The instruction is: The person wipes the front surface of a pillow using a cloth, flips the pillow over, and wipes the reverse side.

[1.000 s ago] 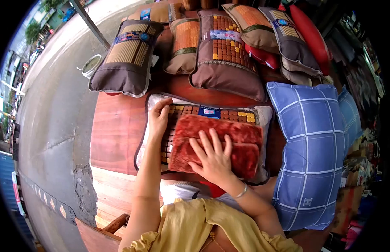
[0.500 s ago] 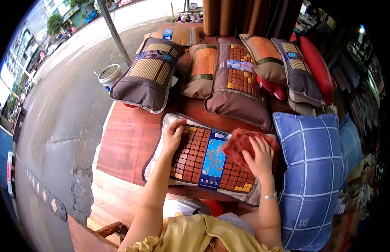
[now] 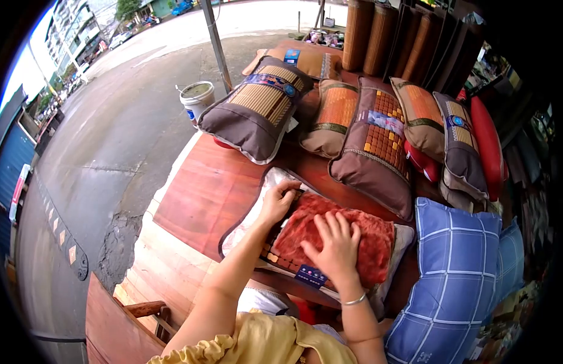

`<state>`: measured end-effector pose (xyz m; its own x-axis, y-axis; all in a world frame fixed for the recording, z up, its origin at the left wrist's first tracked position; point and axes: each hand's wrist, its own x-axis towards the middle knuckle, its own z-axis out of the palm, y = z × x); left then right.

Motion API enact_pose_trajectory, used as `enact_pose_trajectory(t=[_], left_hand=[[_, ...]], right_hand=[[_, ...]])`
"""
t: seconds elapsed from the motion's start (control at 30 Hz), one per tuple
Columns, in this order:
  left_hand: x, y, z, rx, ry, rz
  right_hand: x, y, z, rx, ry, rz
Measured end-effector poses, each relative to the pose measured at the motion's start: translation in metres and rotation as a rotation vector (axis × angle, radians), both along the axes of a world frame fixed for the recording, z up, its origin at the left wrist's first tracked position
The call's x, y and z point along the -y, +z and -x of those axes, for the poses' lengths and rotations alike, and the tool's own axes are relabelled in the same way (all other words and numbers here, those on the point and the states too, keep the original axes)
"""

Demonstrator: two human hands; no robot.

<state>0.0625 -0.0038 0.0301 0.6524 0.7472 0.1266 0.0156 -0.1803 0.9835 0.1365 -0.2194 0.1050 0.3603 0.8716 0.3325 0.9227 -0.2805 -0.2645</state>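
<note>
On the table (image 3: 190,203) lay the beaded pillow (image 3: 239,232), mostly under the red plush cloth (image 3: 376,246). Hands were apart: the right hand (image 3: 338,253), spread on the cloth, needed light, flat pressure; the left hand (image 3: 275,207), its grip unclear, needed to steady the pillow's edge.

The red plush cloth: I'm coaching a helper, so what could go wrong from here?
The cloth might snag on the tiled pillow beneath the spread right hand. Sideways pressure could rub or lift the blue label that shows below it. The right forearm might also knock the blue checked pillow beside it.
</note>
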Motion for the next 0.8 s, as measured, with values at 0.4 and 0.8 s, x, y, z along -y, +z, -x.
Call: enact_pose_trajectory(t=[0.4, 0.8], left_hand=[[0.005, 0.017, 0.004, -0.017, 0.0, -0.052], [0.003, 0.012, 0.003, -0.014, -0.032, 0.003]], right_hand=[[0.111, -0.007, -0.037, -0.102, -0.369, 0.049], [0.009, 0.0, 0.038, 0.047, 0.07, -0.021]])
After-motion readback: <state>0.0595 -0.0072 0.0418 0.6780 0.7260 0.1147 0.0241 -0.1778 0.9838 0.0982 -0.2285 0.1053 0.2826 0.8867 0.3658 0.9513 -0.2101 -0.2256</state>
